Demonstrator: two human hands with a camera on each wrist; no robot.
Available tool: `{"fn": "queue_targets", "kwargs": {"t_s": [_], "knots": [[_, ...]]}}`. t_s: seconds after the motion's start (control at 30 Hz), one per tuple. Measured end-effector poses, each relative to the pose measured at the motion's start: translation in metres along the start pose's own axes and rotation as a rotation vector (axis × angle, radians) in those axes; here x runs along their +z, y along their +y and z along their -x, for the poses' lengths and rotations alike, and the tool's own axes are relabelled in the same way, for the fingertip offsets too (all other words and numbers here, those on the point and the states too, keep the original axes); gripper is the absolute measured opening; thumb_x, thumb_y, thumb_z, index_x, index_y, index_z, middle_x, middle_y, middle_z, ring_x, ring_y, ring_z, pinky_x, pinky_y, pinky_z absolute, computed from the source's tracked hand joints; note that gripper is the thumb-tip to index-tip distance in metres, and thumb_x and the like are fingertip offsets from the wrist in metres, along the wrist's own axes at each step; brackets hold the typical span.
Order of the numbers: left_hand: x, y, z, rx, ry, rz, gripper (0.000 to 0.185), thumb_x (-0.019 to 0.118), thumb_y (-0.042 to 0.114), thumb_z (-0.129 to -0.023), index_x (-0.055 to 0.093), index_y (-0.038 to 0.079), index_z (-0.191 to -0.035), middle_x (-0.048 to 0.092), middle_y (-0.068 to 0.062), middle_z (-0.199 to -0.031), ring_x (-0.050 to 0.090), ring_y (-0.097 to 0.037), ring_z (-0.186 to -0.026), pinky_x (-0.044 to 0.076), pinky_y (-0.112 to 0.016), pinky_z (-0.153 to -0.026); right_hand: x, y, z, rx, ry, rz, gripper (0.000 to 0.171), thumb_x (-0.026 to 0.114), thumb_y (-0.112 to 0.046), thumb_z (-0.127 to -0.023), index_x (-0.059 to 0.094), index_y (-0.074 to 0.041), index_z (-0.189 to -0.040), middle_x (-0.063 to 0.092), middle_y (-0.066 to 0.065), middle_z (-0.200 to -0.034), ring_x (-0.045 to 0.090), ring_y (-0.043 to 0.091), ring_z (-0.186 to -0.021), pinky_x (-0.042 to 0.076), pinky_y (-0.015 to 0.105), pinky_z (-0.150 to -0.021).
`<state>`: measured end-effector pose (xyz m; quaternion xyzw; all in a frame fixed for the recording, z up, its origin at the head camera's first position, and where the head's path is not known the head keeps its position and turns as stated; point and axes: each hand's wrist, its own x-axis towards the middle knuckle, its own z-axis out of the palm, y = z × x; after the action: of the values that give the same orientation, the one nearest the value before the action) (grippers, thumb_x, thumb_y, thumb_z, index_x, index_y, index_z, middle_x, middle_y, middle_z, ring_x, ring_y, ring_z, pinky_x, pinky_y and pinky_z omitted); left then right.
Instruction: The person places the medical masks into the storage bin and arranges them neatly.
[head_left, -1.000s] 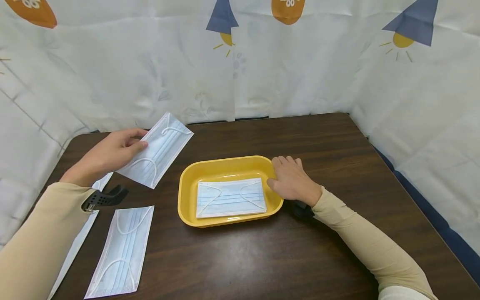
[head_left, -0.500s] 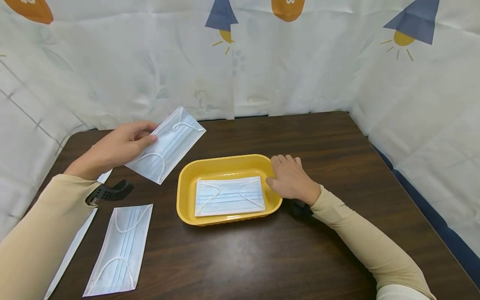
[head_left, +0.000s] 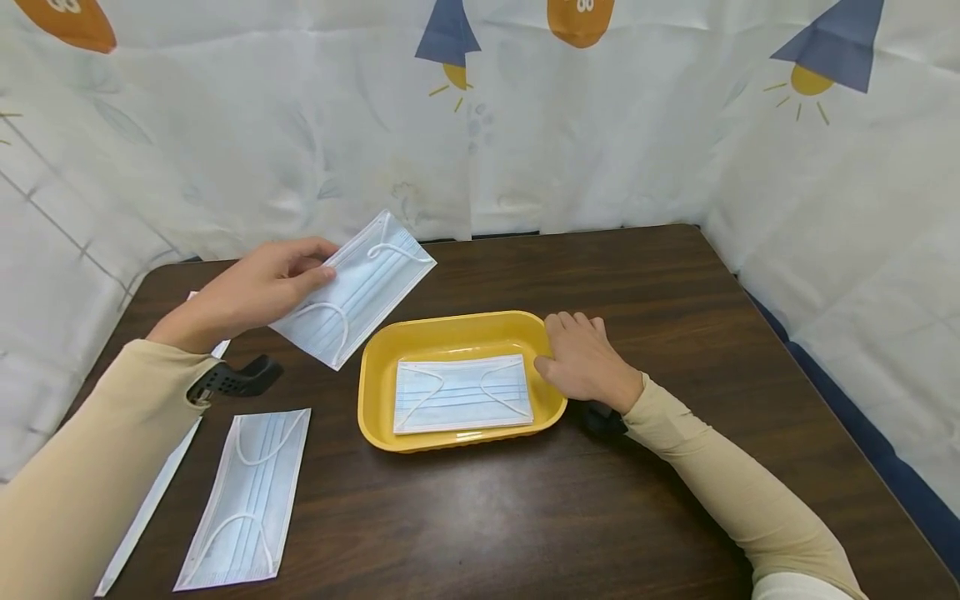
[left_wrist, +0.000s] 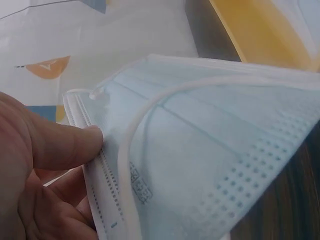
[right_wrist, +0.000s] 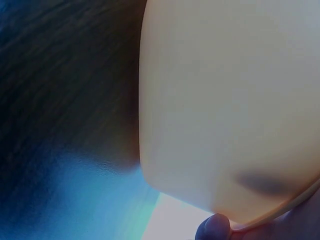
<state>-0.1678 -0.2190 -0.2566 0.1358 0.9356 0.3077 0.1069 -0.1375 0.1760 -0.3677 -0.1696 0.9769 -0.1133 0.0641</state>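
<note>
My left hand (head_left: 258,287) pinches a light blue disposable face mask (head_left: 367,287) by its edge, thumb on top, and holds it tilted above the table just left of the tray. Up close in the left wrist view, the mask (left_wrist: 195,145) shows a white ear loop across its face. A yellow plastic tray (head_left: 450,342) stands mid-table with another face mask (head_left: 463,396) lying flat in it; whether more lie beneath I cannot tell. My right hand (head_left: 585,358) grips the tray's right rim. The tray's outer wall (right_wrist: 225,100) fills much of the right wrist view.
A face mask (head_left: 251,500) lies lengthwise on the dark wooden table (head_left: 480,525) at the left. Beside it, one more mask (head_left: 153,508) is mostly hidden under my left forearm. A printed white curtain (head_left: 600,150) hangs behind the table.
My left hand has carried its mask rightward, closer to the tray's upper left corner. The right hand and the tray have stayed put.
</note>
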Motion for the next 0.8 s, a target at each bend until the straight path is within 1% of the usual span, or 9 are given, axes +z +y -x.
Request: {"fn": "queue_targets", "kwargs": {"t_s": [0.1, 0.2, 0.3, 0.37, 0.5, 0.6, 0.7, 0.8], "knots": [[0.003, 0.005, -0.001, 0.026, 0.001, 0.023, 0.035, 0.052, 0.022, -0.107, 0.058, 0.014, -0.141, 0.073, -0.017, -0.123, 0.067, -0.013, -0.091, 0.053, -0.024, -0.074, 0.000, 0.001, 0.001, 0.006, -0.001, -0.003, 0.027, 0.053, -0.031, -0.094, 0.052, -0.006, -0.104, 0.048, 0.007, -0.088, 0.041, 0.028, -0.085, 0.024, 0.042, -0.080], [0.008, 0.009, -0.001, 0.042, -0.016, 0.060, 0.035, 0.052, 0.022, -0.107, 0.058, 0.014, -0.141, 0.073, -0.017, -0.123, 0.068, -0.013, -0.090, 0.054, -0.026, -0.073, 0.001, 0.003, 0.001, 0.008, 0.003, -0.006, 0.024, 0.053, -0.031, -0.094, 0.050, -0.008, -0.098, 0.047, 0.007, -0.086, 0.040, 0.028, -0.083, 0.023, 0.042, -0.079], [0.013, 0.011, -0.001, 0.064, -0.039, 0.084, 0.034, 0.052, 0.023, -0.107, 0.058, 0.015, -0.140, 0.073, -0.015, -0.123, 0.068, -0.013, -0.092, 0.055, -0.027, -0.074, 0.001, 0.004, 0.002, 0.010, 0.005, -0.003, 0.023, 0.053, -0.031, -0.094, 0.049, -0.009, -0.096, 0.046, 0.007, -0.085, 0.039, 0.028, -0.082, 0.022, 0.041, -0.079], [0.016, 0.013, -0.001, 0.083, -0.052, 0.083, 0.033, 0.052, 0.024, -0.107, 0.058, 0.017, -0.139, 0.073, -0.014, -0.122, 0.068, -0.013, -0.094, 0.055, -0.027, -0.075, 0.000, 0.005, 0.002, 0.015, 0.005, -0.002, 0.023, 0.053, -0.031, -0.094, 0.050, -0.008, -0.097, 0.047, 0.007, -0.085, 0.040, 0.028, -0.082, 0.023, 0.042, -0.079], [0.021, 0.016, 0.001, 0.115, -0.081, 0.073, 0.033, 0.052, 0.026, -0.107, 0.058, 0.018, -0.139, 0.073, -0.013, -0.123, 0.067, -0.012, -0.095, 0.054, -0.026, -0.077, 0.000, 0.005, 0.004, 0.015, -0.001, -0.003, 0.028, 0.053, -0.031, -0.094, 0.054, -0.005, -0.106, 0.050, 0.007, -0.089, 0.041, 0.029, -0.085, 0.025, 0.043, -0.081], [0.024, 0.017, 0.002, 0.130, -0.090, 0.079, 0.033, 0.053, 0.025, -0.107, 0.058, 0.017, -0.138, 0.074, -0.012, -0.122, 0.068, -0.011, -0.093, 0.055, -0.026, -0.076, -0.001, 0.003, 0.005, 0.007, 0.000, -0.002, 0.032, 0.053, -0.031, -0.094, 0.054, -0.005, -0.112, 0.051, 0.007, -0.091, 0.042, 0.028, -0.087, 0.025, 0.043, -0.082], [0.026, 0.020, 0.003, 0.137, -0.100, 0.084, 0.032, 0.053, 0.024, -0.107, 0.059, 0.018, -0.138, 0.074, -0.011, -0.119, 0.068, -0.012, -0.092, 0.055, -0.026, -0.076, -0.002, 0.000, 0.004, 0.002, 0.006, -0.001, 0.031, 0.052, -0.032, -0.094, 0.054, -0.005, -0.111, 0.051, 0.007, -0.091, 0.042, 0.029, -0.088, 0.025, 0.043, -0.081], [0.030, 0.023, 0.004, 0.135, -0.129, 0.099, 0.033, 0.052, 0.024, -0.107, 0.058, 0.018, -0.139, 0.074, -0.011, -0.118, 0.068, -0.014, -0.092, 0.055, -0.027, -0.075, -0.003, -0.002, 0.004, 0.002, 0.009, 0.001, 0.030, 0.053, -0.032, -0.093, 0.054, -0.006, -0.109, 0.050, 0.006, -0.090, 0.042, 0.028, -0.087, 0.025, 0.042, -0.081]]}}
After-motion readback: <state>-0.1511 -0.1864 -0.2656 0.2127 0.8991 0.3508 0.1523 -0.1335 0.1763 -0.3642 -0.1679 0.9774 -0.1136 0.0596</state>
